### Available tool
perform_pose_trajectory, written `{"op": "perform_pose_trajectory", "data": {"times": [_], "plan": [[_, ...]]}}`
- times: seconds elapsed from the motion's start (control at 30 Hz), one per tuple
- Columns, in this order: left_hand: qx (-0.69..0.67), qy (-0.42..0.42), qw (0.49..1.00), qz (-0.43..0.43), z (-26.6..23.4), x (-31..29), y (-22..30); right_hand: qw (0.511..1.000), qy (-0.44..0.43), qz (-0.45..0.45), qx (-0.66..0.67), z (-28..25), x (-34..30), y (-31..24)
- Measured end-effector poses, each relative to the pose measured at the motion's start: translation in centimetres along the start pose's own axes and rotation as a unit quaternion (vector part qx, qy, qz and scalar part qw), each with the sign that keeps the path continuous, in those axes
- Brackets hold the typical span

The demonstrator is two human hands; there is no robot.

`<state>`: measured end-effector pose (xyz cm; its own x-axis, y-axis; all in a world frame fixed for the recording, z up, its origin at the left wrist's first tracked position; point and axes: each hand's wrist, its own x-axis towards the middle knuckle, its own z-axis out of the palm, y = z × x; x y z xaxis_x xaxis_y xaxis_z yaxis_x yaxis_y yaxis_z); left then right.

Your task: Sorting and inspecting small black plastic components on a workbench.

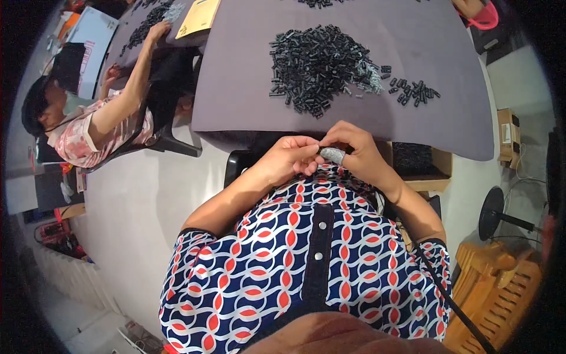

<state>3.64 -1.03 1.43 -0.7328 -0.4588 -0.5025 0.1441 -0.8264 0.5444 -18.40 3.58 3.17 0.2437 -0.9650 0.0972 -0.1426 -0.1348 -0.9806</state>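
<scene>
Head view: the left hand [295,156] has thumb and forefinger pinched together, seemingly clamped on a small dark piece [320,147] that shows only as a sliver. The right hand [358,152] meets it there with thumb and forefinger drawn together, and its curled fingers close on a silvery bundle [333,155]; whether that is a clutch of clear parts or a wrapping cannot be told. Tucking the bundle into the curl probably leaves the fingertips free for fine handling. The dark piece is off the table [230,88], just in front of its near edge and close to the body, likely so both hands can meet in easy sight.

Beyond the near edge lies a large heap of black cylinders [312,68], with a small heap of clear parts [370,79] against its right flank, both apparently placed within reach. A loose scatter of black pieces [414,92] lies apart, toward the right edge, perhaps to keep it from mixing with the heap. Below the near right corner stands a cardboard box [433,184] with dark contents. Past the left edge, a co-worker's hand [158,30] touches another table's pile.
</scene>
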Motion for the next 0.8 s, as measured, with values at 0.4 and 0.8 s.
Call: {"op": "perform_pose_trajectory", "data": {"times": [0.4, 0.8], "plan": [[0.101, -0.009, 0.995, 0.018, 0.5, -1.1, 1.5, 0.995, -0.029, -0.060, -0.072, 0.1, 0.9, -1.4], [-0.009, 0.064, 0.995, 0.074, -1.8, -0.4, 1.3, 0.940, 0.060, -0.096, -0.323, -0.3, 4.7, 1.6]]}}
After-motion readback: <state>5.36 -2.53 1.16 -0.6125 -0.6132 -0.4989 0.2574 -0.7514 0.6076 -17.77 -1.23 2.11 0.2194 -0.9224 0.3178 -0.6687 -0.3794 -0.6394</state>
